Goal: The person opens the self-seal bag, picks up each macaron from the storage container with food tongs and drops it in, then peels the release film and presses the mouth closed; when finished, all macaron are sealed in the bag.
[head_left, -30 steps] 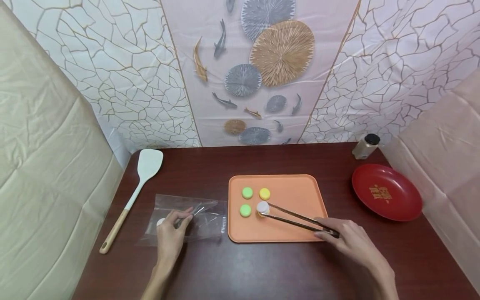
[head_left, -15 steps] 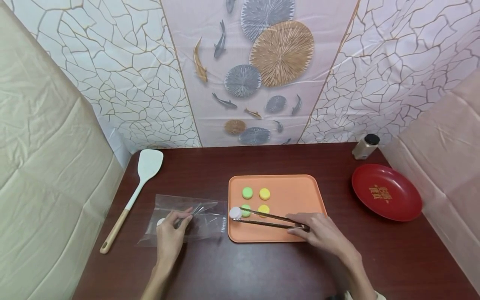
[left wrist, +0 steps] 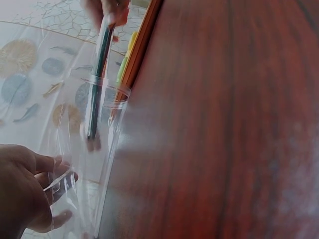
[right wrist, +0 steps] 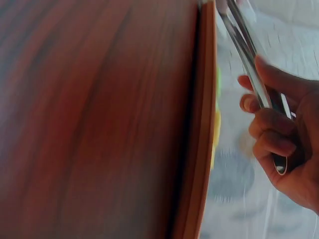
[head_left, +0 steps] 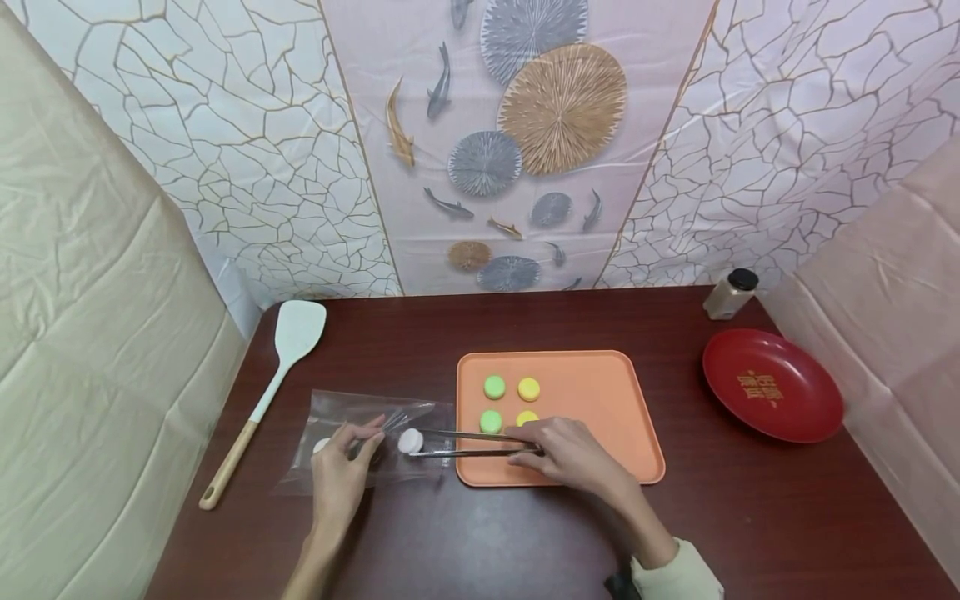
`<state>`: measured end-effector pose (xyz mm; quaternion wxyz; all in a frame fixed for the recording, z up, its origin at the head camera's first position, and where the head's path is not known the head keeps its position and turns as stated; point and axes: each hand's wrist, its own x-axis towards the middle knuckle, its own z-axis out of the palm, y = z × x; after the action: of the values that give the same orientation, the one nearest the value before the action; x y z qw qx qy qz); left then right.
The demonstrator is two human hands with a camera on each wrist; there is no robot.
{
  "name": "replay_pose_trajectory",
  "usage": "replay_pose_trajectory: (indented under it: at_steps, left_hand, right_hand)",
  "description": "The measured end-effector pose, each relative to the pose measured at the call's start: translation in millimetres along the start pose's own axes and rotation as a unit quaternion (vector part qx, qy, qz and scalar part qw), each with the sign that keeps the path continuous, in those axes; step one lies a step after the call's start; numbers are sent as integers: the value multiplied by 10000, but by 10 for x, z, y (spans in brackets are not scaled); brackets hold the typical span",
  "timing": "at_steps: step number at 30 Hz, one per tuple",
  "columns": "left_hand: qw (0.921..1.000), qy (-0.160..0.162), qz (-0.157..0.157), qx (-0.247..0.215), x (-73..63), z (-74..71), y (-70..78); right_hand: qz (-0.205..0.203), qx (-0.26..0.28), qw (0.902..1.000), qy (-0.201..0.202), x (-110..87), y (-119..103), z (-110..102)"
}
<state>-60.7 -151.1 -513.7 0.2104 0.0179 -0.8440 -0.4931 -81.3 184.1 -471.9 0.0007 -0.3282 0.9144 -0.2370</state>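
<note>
My left hand [head_left: 341, 471] pinches the upper layer of a clear plastic bag [head_left: 333, 406] on the table, lifting it near the middle. A white macaron [head_left: 321, 445] shows at the bag's left end, partly hidden by that hand. With my right hand [head_left: 573, 454] I grip metal tongs [head_left: 476, 453], whose tips hold another white macaron [head_left: 410, 442]. In the left wrist view the tongs [left wrist: 99, 82] reach through the bag's raised mouth [left wrist: 124, 94]. On the orange tray [head_left: 592, 383] lie two green macarons [head_left: 494, 387] and two yellow macarons [head_left: 528, 389], one yellow partly covered by the right hand.
A white spatula [head_left: 297, 329] with a wooden handle lies along the table's left side. To the right are a red plate [head_left: 795, 383] and a black-capped jar [head_left: 731, 294]. Fabric-covered walls [head_left: 112, 333] stand at the back and both sides.
My right hand has moved left with the tongs, carrying the white macaron from over the tray to the bag. The left hand has stayed put, holding the bag.
</note>
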Motion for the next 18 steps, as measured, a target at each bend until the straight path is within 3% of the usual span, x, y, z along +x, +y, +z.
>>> replay_pose_trajectory:
  at_steps: [6,13,18]
  left_hand:
    - [9992,65,163,-346,9,14,-23]
    - [9974,152,436,-552,25,49,-46]
    - [9966,225,419,-668,26,31,-63]
  right_hand:
    - [-315,-399,9985,206,298,-195,180]
    - [-215,-586,9974,367,537,-393,336]
    - [-104,-668,9970,390,642,-499,426]
